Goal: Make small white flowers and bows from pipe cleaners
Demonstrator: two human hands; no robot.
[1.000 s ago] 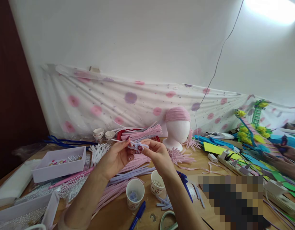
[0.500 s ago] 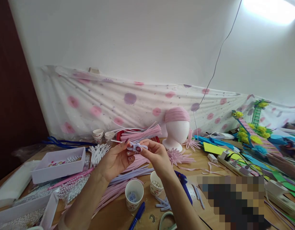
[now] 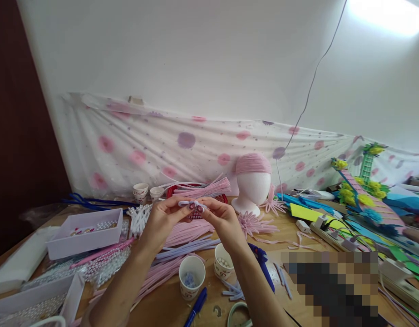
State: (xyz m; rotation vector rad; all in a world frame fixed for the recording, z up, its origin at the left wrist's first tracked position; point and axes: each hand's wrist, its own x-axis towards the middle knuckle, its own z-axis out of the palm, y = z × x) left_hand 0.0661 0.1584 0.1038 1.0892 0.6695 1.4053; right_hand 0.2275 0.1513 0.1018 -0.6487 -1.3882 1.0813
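Note:
My left hand (image 3: pixel 163 220) and my right hand (image 3: pixel 226 221) meet above the middle of the table, thumbs side by side. Pinched between both sets of fingertips is a small pale lilac pipe-cleaner piece (image 3: pixel 184 203), bent into loops; the fingers cover much of it. Below my hands stand a paper cup (image 3: pixel 192 290) with lilac bits inside and another paper cup (image 3: pixel 224 273) holding white beads. Behind and under them lie pink pipe cleaners (image 3: pixel 187 234) and lilac pipe cleaners (image 3: pixel 192 247). Short lilac lengths (image 3: pixel 234 290) are scattered right of the cups.
A white foam head (image 3: pixel 253 188) wrapped in pink stands behind. Left are bead boxes (image 3: pixel 85 243). A blue pen (image 3: pixel 196 309), tape roll (image 3: pixel 239 314) and blue glue gun (image 3: pixel 262 263) lie close. Rightward are a power strip (image 3: pixel 332 238) and another person's arm (image 3: pixel 415 237).
My left hand has shifted its grip, bringing its thumb against the right one. The thin white stick that poked out leftward no longer shows. The other person's hand has moved right.

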